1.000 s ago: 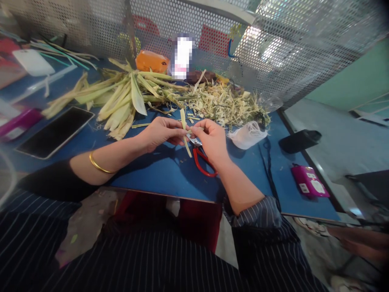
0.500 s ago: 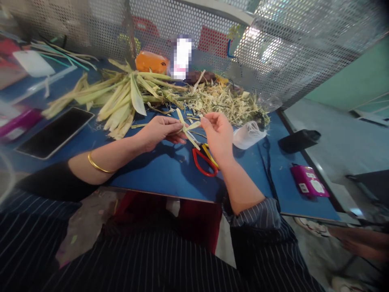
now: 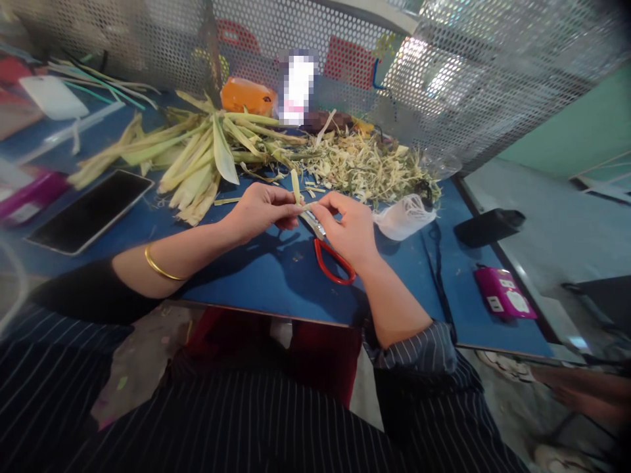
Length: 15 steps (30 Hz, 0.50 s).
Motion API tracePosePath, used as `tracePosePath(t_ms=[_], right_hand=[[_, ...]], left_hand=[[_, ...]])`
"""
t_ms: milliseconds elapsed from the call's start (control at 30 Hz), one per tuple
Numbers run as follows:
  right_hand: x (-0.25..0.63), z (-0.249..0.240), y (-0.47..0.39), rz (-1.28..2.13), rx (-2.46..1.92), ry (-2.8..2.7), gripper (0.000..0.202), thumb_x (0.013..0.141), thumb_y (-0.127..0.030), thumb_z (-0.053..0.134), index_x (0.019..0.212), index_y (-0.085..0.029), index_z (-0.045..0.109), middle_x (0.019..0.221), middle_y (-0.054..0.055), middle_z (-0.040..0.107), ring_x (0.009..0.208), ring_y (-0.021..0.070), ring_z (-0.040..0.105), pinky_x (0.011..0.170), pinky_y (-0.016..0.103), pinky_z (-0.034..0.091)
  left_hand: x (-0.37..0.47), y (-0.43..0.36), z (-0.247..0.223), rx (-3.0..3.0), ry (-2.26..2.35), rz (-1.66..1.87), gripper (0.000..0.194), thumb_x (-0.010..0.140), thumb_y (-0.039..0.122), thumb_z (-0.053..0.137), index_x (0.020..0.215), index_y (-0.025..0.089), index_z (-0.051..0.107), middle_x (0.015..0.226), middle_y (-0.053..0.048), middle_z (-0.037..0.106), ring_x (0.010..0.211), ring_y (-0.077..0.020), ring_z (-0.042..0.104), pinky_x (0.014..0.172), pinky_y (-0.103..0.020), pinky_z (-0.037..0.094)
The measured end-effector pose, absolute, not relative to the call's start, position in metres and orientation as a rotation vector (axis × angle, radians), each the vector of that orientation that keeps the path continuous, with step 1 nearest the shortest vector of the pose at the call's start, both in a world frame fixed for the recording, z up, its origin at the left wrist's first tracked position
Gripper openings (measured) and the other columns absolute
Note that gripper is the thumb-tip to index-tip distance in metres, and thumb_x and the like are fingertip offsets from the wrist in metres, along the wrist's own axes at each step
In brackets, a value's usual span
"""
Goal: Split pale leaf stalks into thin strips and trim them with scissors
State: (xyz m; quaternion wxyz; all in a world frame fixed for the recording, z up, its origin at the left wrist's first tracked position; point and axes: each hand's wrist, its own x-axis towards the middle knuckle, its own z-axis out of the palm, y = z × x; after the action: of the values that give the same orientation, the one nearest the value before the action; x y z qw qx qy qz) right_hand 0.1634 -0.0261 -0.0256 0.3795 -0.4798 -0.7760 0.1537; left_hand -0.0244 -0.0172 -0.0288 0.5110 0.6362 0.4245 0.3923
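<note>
Between both hands are narrow pale-green corn husk strips (image 3: 296, 184), one end sticking up past my fingertips. My left hand (image 3: 263, 209) pinches the strips between thumb and fingers. Close beside it, my right hand (image 3: 348, 226) also has thumb and fingers closed on a strip. Below the right hand lie scissors with a red handle (image 3: 335, 263), partly covered by that hand. Just behind the hands, small cut husk bits (image 3: 313, 190) lie on the blue table (image 3: 246, 279).
Long husk leaves (image 3: 197, 151) are piled at the back left, shredded husk (image 3: 369, 167) at the back right. Around them are a phone (image 3: 93, 210), an orange packet (image 3: 248, 97), a white plastic bag (image 3: 407, 217), a black cylinder (image 3: 489, 227) and a purple pack (image 3: 505, 292). A perforated metal screen (image 3: 315, 39) stands behind.
My right hand has moved left and closer to my left hand. The husk strips, spread in a cross before, are now mostly covered by my fingers.
</note>
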Motion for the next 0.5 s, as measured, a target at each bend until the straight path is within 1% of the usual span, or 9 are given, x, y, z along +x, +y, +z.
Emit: tracePosePath(t_ms=[100, 200, 267, 367, 500], right_hand=[[0.163, -0.027, -0.023, 0.468, -1.187, -1.855, 0.017, 0.083, -0.034, 0.063, 0.076, -0.019, 0.067, 0.078, 0.001, 0.065, 0.071, 0.013, 0.055, 0.069, 0.028, 0.042], [0.16, -0.032, -0.021, 0.73, -1.17, -1.755, 0.014, 0.077, -0.031, 0.067, 0.073, -0.018, 0.067, 0.07, -0.001, 0.063, 0.064, 0.0115, 0.053, 0.063, 0.027, 0.042], [0.157, -0.037, -0.02, 0.843, -1.167, -1.685, 0.014, 0.075, -0.03, 0.068, 0.07, -0.017, 0.064, 0.063, -0.003, 0.06, 0.059, 0.0104, 0.051, 0.059, 0.026, 0.04], [0.153, -0.043, -0.02, 0.814, -1.191, -1.605, 0.016, 0.074, -0.028, 0.068, 0.065, -0.017, 0.061, 0.06, -0.004, 0.057, 0.056, 0.0094, 0.048, 0.057, 0.025, 0.039], [0.153, -0.045, -0.02, 0.631, -1.215, -1.624, 0.017, 0.078, -0.028, 0.065, 0.065, -0.018, 0.059, 0.065, -0.003, 0.059, 0.062, 0.0104, 0.05, 0.063, 0.026, 0.042]], left_hand=[[-0.023, -0.02, -0.029, 1.565, 0.968, 0.844, 0.023, 0.078, 0.034, 0.07, 0.074, 0.012, 0.068, 0.065, -0.004, 0.068, 0.057, -0.0109, 0.063, 0.06, -0.023, 0.053], [-0.02, -0.021, -0.033, 1.613, 0.925, 0.735, 0.024, 0.082, 0.036, 0.065, 0.079, 0.012, 0.07, 0.066, -0.004, 0.068, 0.058, -0.0113, 0.064, 0.061, -0.024, 0.053], [-0.019, -0.022, -0.035, 1.638, 0.92, 0.716, 0.026, 0.083, 0.036, 0.063, 0.078, 0.012, 0.07, 0.064, -0.004, 0.068, 0.057, -0.0112, 0.063, 0.06, -0.024, 0.053], [-0.018, -0.023, -0.038, 1.65, 0.931, 0.729, 0.028, 0.083, 0.036, 0.063, 0.072, 0.012, 0.069, 0.062, -0.004, 0.067, 0.056, -0.0107, 0.062, 0.059, -0.023, 0.052], [-0.017, -0.024, -0.038, 1.649, 0.955, 0.754, 0.028, 0.081, 0.038, 0.066, 0.07, 0.012, 0.071, 0.064, -0.005, 0.069, 0.057, -0.0112, 0.063, 0.061, -0.023, 0.053]])
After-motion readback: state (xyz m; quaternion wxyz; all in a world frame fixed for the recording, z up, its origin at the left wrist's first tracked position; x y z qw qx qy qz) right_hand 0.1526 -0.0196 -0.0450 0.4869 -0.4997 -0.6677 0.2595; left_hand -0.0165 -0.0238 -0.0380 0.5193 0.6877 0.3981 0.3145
